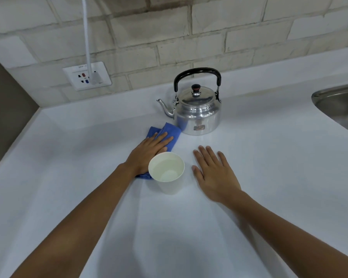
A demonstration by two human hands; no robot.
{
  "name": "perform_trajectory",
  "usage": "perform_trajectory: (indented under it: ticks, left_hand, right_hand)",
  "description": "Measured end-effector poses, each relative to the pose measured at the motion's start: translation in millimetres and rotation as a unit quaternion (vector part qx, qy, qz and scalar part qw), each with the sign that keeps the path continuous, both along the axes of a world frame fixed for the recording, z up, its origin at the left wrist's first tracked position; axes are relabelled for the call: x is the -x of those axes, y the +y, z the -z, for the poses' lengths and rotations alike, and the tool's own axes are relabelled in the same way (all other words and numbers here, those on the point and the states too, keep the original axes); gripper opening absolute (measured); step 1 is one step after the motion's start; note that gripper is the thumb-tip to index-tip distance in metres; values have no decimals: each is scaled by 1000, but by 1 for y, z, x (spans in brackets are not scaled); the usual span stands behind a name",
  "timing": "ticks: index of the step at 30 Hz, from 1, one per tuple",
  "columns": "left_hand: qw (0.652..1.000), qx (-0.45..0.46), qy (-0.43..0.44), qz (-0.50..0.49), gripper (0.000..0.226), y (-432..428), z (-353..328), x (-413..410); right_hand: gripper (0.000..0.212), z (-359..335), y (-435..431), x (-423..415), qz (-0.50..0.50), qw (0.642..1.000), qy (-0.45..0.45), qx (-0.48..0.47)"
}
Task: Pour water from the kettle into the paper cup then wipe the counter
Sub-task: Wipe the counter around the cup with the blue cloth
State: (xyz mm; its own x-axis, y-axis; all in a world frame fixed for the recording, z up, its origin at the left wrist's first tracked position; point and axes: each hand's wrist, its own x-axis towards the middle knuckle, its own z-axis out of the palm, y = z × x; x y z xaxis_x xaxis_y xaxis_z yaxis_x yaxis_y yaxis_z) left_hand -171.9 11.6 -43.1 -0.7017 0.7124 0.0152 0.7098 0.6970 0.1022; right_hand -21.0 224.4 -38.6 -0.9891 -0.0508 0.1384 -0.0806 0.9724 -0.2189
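- Head view, nearest me: bare smooth white counter [169, 237] between the two forearms, plenty of open room.
- Paper cup [166, 171] stands upright between my hands, round, white, with clear water in it.
- My right hand [215, 173] lies flat and released on the counter, just beside the cup, grasping nothing.
- My left hand [149, 153] presses palm-down, fingers spread, on a soft blue cloth [167, 133], which touches the cup's left side.
- Shiny metal kettle [197, 115], black arched handle, lid on, spout pointing left, stands behind the cloth.
- Steel sink [340, 105] rim at the right edge; wall socket [86, 76] on pale brick behind.
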Motion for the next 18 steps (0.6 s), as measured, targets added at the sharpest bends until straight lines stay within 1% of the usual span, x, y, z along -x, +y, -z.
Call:
perform_trajectory:
  ticks: [4, 7, 8, 11, 13, 15, 18]
  left_hand:
    - [998, -41, -3, -50, 56, -16, -1, -15]
    - [987, -75, -14, -142, 53, -35, -8, -48]
    - [981, -86, -17, -171, 53, -43, -9, -62]
    - [968, -97, -29, -230, 67, -61, -7, -108]
    - [965, -94, -30, -243, 70, -62, -4, -136]
    - [965, -94, -28, -245, 67, -58, -5, -154]
    - [965, -100, -33, -239, 68, -59, -8, -150]
  right_hand:
    - [74, -1, 3, -4, 3, 1000, -16, 8]
    - [75, -1, 3, -4, 1, 1000, -19, 12]
    - [76, -1, 3, -4, 2, 1000, -19, 13]
    - [77, 0, 1, -2, 3, 1000, -15, 12]
    - [77, 1, -1, -2, 9, 1000, -10, 4]
    - [77, 3, -2, -2, 12, 1000, -7, -5]
    - [76, 3, -2, -2, 12, 1000, -9, -7]
